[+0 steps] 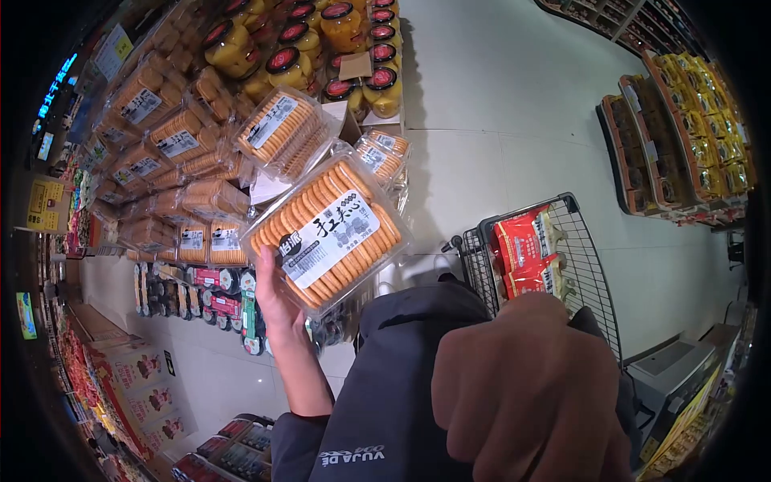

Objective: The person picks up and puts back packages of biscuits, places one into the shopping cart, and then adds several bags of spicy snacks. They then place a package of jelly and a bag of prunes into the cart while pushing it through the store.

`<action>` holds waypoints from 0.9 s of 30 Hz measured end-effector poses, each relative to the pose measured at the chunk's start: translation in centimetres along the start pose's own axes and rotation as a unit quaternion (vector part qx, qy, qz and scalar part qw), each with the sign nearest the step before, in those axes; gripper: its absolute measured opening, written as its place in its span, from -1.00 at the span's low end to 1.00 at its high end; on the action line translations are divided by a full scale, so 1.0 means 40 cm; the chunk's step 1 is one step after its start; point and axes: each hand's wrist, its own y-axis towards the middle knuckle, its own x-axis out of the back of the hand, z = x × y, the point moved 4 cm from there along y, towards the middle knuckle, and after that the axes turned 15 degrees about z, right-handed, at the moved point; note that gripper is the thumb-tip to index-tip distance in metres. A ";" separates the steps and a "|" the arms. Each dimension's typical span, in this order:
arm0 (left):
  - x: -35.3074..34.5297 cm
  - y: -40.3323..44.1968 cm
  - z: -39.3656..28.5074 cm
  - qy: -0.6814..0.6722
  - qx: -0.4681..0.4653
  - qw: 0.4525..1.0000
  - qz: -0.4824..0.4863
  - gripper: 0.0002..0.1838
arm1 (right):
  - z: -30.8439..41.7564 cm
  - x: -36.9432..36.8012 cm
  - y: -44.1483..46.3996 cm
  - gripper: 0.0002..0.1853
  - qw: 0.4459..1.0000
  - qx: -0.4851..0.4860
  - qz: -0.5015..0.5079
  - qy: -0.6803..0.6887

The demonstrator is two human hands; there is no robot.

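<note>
Pale tiled floor (498, 153) runs through a shop, with stacked goods at the left and a display of yellow bags (699, 120) at the far right. Near the middle, the person's left hand (281, 301) has its grip closed on the lower left corner of a clear biscuit pack (325, 233), thumb along the near edge. That pack is raised in front of the stacks and tilted, its white label with black lettering facing the camera and the rows of biscuits showing on both sides of it. Behind it lie similar packs (152, 153) in a heap, and past them stand jars (289, 68) with dark-rimmed red lids and yellow contents. To the right, a dark wire cart (596, 277) holds red packets (522, 249). The right hand (526, 386) is large and dim, close to the camera, its back showing and fingers bent; it overlaps part of the cart in the view, and I cannot tell whether its grip is clenched or around anything. Between the hands shows a dark jacket (385, 386) with white lettering.
</note>
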 end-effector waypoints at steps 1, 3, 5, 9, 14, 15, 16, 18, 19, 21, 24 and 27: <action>0.007 -0.001 -0.001 -0.001 0.004 1.000 0.005 -0.46 | 0.002 -0.005 0.000 -0.65 1.000 0.004 0.006 -0.009; 0.005 -0.002 0.001 -0.011 0.013 1.000 0.005 -0.44 | 0.005 -0.012 -0.001 -0.66 0.999 0.011 0.021 -0.024; 0.005 0.000 0.003 -0.009 0.013 1.000 0.011 -0.43 | 0.002 -0.027 -0.005 -0.66 0.999 0.018 0.034 -0.030; 0.007 -0.012 0.004 0.006 0.008 1.000 -0.001 -0.40 | -0.006 -0.047 -0.001 -0.60 0.996 0.040 0.080 -0.031; 0.009 -0.015 0.008 -0.024 -0.007 1.000 -0.009 -0.48 | 0.012 -0.049 0.015 -0.47 0.983 0.067 0.153 -0.071; 0.004 -0.017 0.007 -0.025 -0.009 1.000 -0.004 -0.49 | 0.013 -0.046 0.016 -0.47 0.983 0.066 0.157 -0.071; 0.008 -0.019 0.007 -0.028 -0.014 1.000 -0.003 -0.49 | 0.014 -0.043 0.016 -0.43 0.982 0.049 0.175 -0.056; 0.015 -0.020 0.013 -0.032 -0.010 0.999 0.003 -0.49 | 0.018 -0.013 0.026 -0.56 0.985 -0.015 0.166 -0.042; 0.008 -0.021 0.011 -0.044 -0.010 0.999 0.008 -0.48 | 0.020 0.014 0.033 -0.69 0.988 -0.062 0.137 -0.043; 0.005 -0.024 0.011 -0.055 -0.016 0.998 0.019 -0.48 | 0.001 0.082 -0.062 -0.54 0.976 -0.047 -0.031 -0.212; 0.010 -0.031 0.010 -0.063 -0.030 0.997 0.021 -0.48 | -0.073 0.215 -0.242 -0.55 0.888 -0.315 -0.261 -0.209; 0.005 -0.024 0.024 -0.069 -0.012 0.998 0.008 -0.50 | -0.184 0.236 -0.347 -0.33 0.867 -0.389 -0.275 -0.148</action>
